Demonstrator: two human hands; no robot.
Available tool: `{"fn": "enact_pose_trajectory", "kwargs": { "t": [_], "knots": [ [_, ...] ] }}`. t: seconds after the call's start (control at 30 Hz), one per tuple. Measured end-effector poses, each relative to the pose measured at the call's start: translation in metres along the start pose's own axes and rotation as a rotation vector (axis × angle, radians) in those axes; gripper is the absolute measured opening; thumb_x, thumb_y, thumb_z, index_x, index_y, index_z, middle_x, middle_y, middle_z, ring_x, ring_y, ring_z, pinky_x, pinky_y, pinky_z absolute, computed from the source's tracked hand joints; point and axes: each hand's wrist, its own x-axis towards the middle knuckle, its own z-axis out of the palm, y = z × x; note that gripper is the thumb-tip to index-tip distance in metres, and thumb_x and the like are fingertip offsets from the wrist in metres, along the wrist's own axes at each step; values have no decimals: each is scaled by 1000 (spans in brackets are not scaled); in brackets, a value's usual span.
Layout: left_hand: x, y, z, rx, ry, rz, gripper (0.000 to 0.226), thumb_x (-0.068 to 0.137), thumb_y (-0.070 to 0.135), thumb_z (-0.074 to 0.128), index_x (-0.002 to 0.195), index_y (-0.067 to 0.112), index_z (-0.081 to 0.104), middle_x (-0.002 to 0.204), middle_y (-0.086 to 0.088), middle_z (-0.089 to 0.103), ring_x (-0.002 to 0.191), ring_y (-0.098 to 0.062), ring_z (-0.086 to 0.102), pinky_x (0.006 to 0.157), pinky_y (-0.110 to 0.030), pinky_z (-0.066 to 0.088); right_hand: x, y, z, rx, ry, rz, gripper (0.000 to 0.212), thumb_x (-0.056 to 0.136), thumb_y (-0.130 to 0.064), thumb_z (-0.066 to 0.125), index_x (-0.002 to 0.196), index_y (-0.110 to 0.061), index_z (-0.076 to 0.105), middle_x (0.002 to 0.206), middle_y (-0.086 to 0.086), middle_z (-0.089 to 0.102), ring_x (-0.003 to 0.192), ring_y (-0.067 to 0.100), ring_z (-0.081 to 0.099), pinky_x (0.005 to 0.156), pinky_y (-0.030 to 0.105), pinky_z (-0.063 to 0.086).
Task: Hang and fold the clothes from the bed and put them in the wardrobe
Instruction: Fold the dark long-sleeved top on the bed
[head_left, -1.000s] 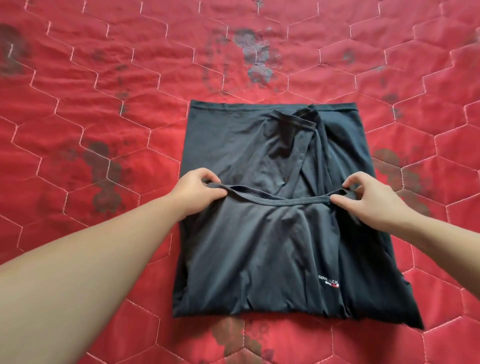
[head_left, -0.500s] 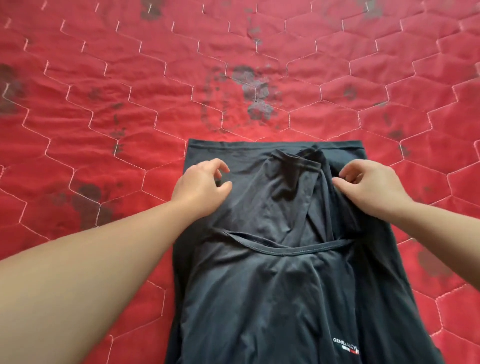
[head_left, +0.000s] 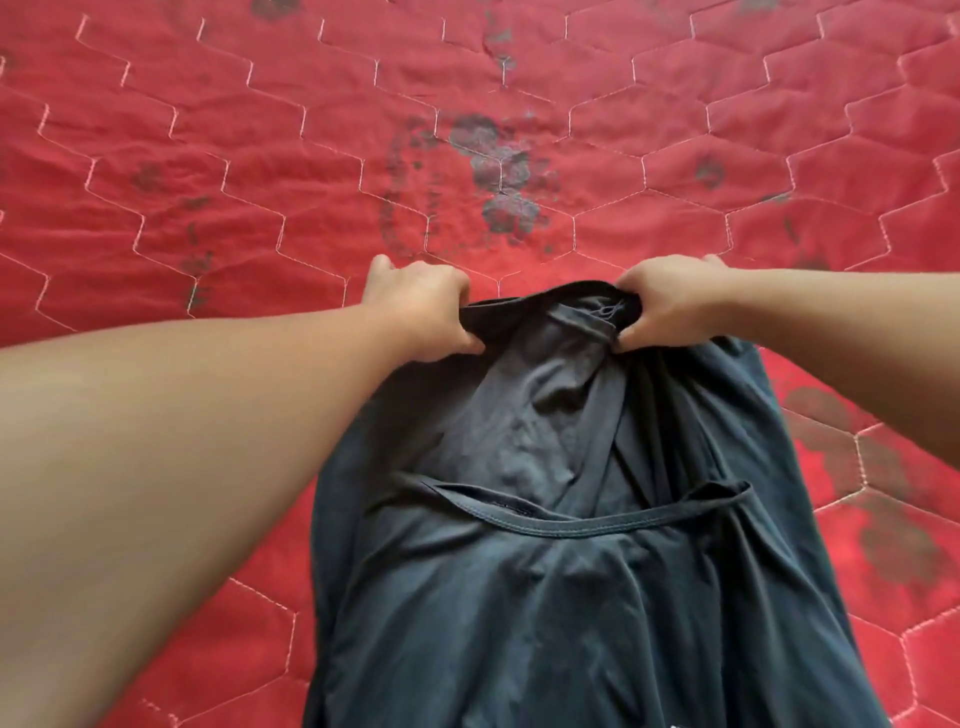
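Our two hands have slid up from the middle of the shirt to its far edge, and that edge is now bunched up off the bed. On the left, our left hand (head_left: 423, 306) has its fingers (head_left: 470, 340) curled tight on the far edge of the dark shirt (head_left: 545, 597). The shirt lies in the middle on the red bed cover (head_left: 208, 182), with its neck band (head_left: 571, 525) facing us. On the right, our right hand (head_left: 670, 306) pinches the same edge with its fingers clamped on the cloth. We think we are about to fold this end toward us. If one hand pulls more than the other, the fold may go crooked. The loose layers under it could slip and bunch up too.
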Motion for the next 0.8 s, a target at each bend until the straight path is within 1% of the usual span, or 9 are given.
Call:
{"fn": "enact_pose_trajectory", "kwargs": {
  "t": [0.07, 0.13, 0.23, 0.33, 0.4, 0.53, 0.67, 0.73, 0.8],
  "knots": [
    [-7, -2, 1, -38, 44, 55, 29, 80, 42, 70, 101, 23, 64, 100, -3, 66, 104, -30, 60, 78, -35, 33, -9, 0, 3, 39, 75, -66, 25, 74, -45, 70, 83, -27, 55, 87, -2, 50, 103, 30, 55, 82, 41, 33],
    [-20, -7, 3, -104, 82, 57, 23, 81, 22, 65, 104, 24, 64, 102, -8, 66, 98, -35, 61, 71, -33, 39, -22, 1, 11, 62, 196, -139, 20, 77, -38, 67, 79, -26, 51, 89, 3, 55, 99, 33, 57, 78, 39, 39],
    [-44, -17, 5, -4, 177, 138, 24, 82, 17, 59, 104, 24, 61, 98, -8, 68, 93, -36, 62, 71, -34, 35, -48, 4, 27, -2, 407, -191, 20, 79, -35, 64, 81, -24, 47, 91, 9, 65, 89, 37, 61, 64, 35, 35],
    [-71, -24, 7, 94, 257, 242, 20, 81, 18, 59, 100, 21, 57, 91, -4, 68, 90, -31, 63, 79, -37, 32, -80, 6, 37, -86, 522, -247, 24, 77, -34, 69, 81, -16, 55, 76, 10, 66, 70, 38, 62, 59, 33, 34],
    [-94, -26, 9, 90, 277, 286, 19, 78, 16, 60, 96, 20, 56, 86, -2, 67, 85, -30, 63, 82, -37, 32, -103, 6, 41, -94, 521, -272, 25, 71, -29, 75, 75, -13, 56, 66, 10, 65, 61, 36, 62, 64, 36, 41],
    [-147, -16, 15, 33, 250, 388, 22, 72, 11, 64, 93, 16, 60, 80, -2, 67, 72, -31, 62, 80, -38, 40, -150, -2, 53, -147, 434, -302, 21, 67, -25, 74, 74, -11, 60, 66, 7, 68, 64, 32, 66, 81, 38, 50],
    [-195, -4, 25, 33, 292, 467, 30, 60, 6, 76, 86, 12, 63, 69, -4, 62, 52, -32, 61, 45, -34, 43, -187, -7, 69, -238, 472, -371, 29, 55, -21, 83, 65, -10, 58, 54, 7, 64, 50, 26, 64, 84, 42, 54],
    [-214, -3, 35, 7, 261, 448, 30, 65, 9, 76, 93, 14, 64, 73, -3, 62, 56, -31, 63, 40, -33, 40, -202, -9, 78, -278, 479, -409, 31, 51, -20, 85, 61, -10, 57, 50, 6, 62, 45, 25, 62, 80, 44, 55],
    [-230, -1, 47, -8, 185, 415, 28, 79, 16, 66, 106, 20, 61, 87, -1, 61, 70, -32, 66, 48, -34, 40, -216, -8, 88, -301, 472, -433, 32, 47, -18, 86, 58, -10, 58, 48, 6, 61, 44, 24, 61, 76, 43, 57]
  ]
}}
